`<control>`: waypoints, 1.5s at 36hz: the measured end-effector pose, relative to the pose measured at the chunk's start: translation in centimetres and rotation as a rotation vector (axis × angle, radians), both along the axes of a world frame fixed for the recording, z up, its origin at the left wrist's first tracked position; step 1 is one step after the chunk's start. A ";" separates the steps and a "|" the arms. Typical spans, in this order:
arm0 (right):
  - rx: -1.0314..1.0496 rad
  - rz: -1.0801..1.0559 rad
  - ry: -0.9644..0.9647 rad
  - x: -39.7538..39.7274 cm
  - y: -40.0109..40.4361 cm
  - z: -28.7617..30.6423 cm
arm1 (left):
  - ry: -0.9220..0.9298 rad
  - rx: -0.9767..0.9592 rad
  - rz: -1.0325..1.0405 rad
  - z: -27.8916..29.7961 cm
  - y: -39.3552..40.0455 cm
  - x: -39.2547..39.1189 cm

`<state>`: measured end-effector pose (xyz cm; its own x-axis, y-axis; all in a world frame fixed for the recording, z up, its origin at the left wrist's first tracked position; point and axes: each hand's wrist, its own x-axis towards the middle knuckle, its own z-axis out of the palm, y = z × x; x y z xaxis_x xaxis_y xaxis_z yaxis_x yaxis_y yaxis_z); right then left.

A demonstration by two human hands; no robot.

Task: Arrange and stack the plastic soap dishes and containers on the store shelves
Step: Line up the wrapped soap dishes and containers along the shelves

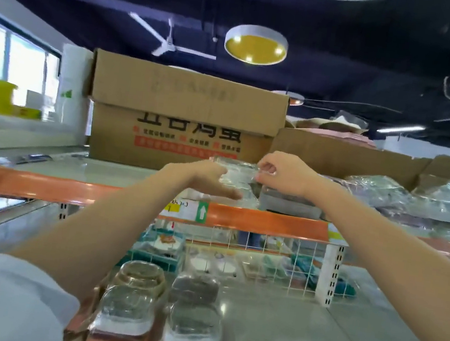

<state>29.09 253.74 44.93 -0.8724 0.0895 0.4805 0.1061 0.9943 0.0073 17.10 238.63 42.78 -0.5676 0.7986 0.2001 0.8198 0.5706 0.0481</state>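
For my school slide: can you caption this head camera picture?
Two hands, left hand and right hand, hold a clear plastic container at the top shelf.

On the top shelf (80,171) bare surface runs to my left, room to slide a hand in. The big carton (184,119) walls off the back. To my right the grey stack (288,204) and wrapped bags (414,198) fill the shelf. Below, clear containers (159,310) crowd the near edge; a wire divider (263,258) fences the rear, with bare shelf to their right.
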 end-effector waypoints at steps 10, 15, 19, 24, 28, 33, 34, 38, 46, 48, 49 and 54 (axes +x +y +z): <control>0.030 -0.083 -0.113 -8.2 0.0 0.8 | 0.067 -0.188 0.026 0.9 1.3 -5.0; 0.021 -0.152 -0.156 -11.8 0.4 0.9 | 0.007 -0.181 0.138 0.8 -0.2 -7.3; -0.023 -0.221 -0.232 -14.0 1.3 0.8 | -0.118 -0.137 0.160 0.3 -0.9 -8.6; -0.005 -0.306 -0.340 -15.4 2.1 0.1 | -0.148 -0.132 0.159 0.0 -0.7 -9.2; -0.029 -0.318 -0.362 -15.1 2.4 0.9 | -0.174 -0.134 0.163 0.0 -0.5 -9.4; -0.028 -0.326 -0.330 -15.1 2.2 0.6 | -0.260 -0.085 0.165 -0.2 -0.5 -9.3; -0.022 -0.323 -0.307 -14.9 2.0 0.5 | -0.248 -0.060 0.163 -0.3 -0.5 -9.2; -0.046 -0.264 -0.187 -14.1 0.8 0.6 | -0.147 0.074 0.177 -0.7 -1.0 -8.3; -0.099 -0.158 0.143 -10.7 -0.6 1.2 | 0.026 0.387 0.228 0.1 -3.1 -5.0; -0.128 -0.143 0.186 -9.4 -0.6 1.2 | 0.075 0.413 0.225 0.1 -3.1 -3.7; -0.140 -0.145 0.199 -8.7 -0.6 1.1 | 0.105 0.414 0.226 0.0 -3.1 -3.0; -0.122 -0.148 0.257 -4.9 -0.2 0.0 | 0.256 0.407 0.222 -1.1 -3.0 1.1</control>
<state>24.22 253.50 44.96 -0.6973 0.2768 0.6612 0.2328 0.9599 -0.1563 18.23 235.60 41.73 -0.6068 0.4934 0.6232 0.6957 0.7089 0.1161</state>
